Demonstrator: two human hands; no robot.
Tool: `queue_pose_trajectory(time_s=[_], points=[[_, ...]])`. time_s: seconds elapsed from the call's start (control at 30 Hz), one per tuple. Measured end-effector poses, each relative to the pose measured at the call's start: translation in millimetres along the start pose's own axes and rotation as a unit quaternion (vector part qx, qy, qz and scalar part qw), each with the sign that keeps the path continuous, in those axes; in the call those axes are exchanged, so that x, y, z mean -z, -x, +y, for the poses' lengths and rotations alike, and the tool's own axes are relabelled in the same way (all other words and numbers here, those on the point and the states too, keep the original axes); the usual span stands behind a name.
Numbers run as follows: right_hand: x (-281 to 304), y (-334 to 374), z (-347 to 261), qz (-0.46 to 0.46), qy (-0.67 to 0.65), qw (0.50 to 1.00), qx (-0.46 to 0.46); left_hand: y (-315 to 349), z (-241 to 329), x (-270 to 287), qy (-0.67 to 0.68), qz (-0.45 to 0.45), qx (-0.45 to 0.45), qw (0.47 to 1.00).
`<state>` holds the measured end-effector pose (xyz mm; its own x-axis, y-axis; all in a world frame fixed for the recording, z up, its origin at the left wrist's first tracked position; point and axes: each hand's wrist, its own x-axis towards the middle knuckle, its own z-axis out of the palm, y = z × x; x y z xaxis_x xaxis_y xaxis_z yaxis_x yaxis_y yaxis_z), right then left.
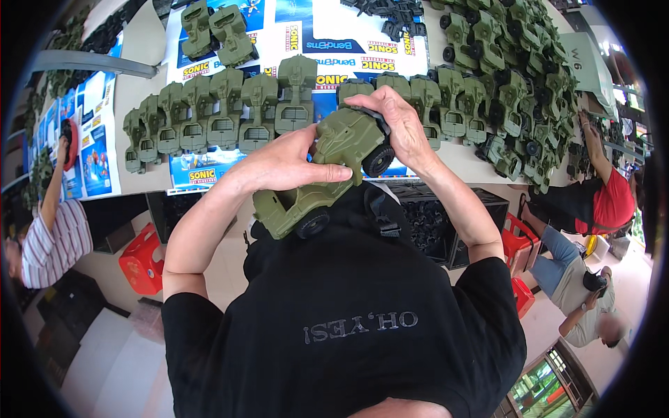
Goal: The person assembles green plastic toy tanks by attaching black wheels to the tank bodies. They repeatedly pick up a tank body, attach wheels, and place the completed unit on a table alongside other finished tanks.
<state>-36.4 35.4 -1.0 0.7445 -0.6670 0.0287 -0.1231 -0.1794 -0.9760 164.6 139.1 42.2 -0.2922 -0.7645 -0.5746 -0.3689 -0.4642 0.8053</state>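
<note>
An olive-green toy jeep (346,136) with black wheels is held tilted in front of my chest, just off the table's near edge. My left hand (282,164) wraps its side, with the thumb lying across the body. Gripping the upper right end is my right hand (402,129), its fingers over the top beside a black wheel (378,160). A dark part shows under those fingers, but its kind cannot be made out. Behind the held jeep, more green toy jeeps (225,104) stand side by side in a row along the table.
Many green jeeps (516,83) crowd the table's right side. Two more jeeps (230,35) lie farther back, near black parts (401,24). Printed sheets (198,177) cover the tabletop. Red stools (143,261) and several people (56,240) are at both sides.
</note>
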Motion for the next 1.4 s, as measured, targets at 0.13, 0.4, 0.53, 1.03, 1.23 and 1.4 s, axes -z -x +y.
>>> queue_pose_trajectory(time_s=[0.13, 0.4, 0.53, 1.03, 1.23, 1.4], points=[[6.2, 8.9, -14.2, -0.025, -0.029, 0.999, -0.031, 3.9, -4.2, 3.7, 0.003, -0.015, -0.024, 1.0], [0.5, 15.4, -17.8, -0.019, 0.056, 0.998, -0.018, 7.8, -5.6, 6.0, -0.028, -0.058, -0.022, 0.998], [-13.7, 15.4, -7.5, -0.074, -0.022, 0.997, 0.014, 8.9, -5.7, 3.4, -0.013, -0.064, -0.041, 0.997], [-21.6, 12.9, -36.7, -0.187, -0.294, 0.895, -0.276, 24.5, 6.1, -7.0, -0.126, -0.042, -0.042, 0.99], [-40.9, 41.5, -33.5, -0.137, -0.3, 0.921, -0.206, 35.0, 10.7, -11.0, -0.186, -0.067, -0.073, 0.977], [-47.9, 62.9, -39.9, -0.08, -0.212, 0.972, -0.07, 43.8, 3.2, -22.1, -0.254, -0.022, -0.146, 0.956]])
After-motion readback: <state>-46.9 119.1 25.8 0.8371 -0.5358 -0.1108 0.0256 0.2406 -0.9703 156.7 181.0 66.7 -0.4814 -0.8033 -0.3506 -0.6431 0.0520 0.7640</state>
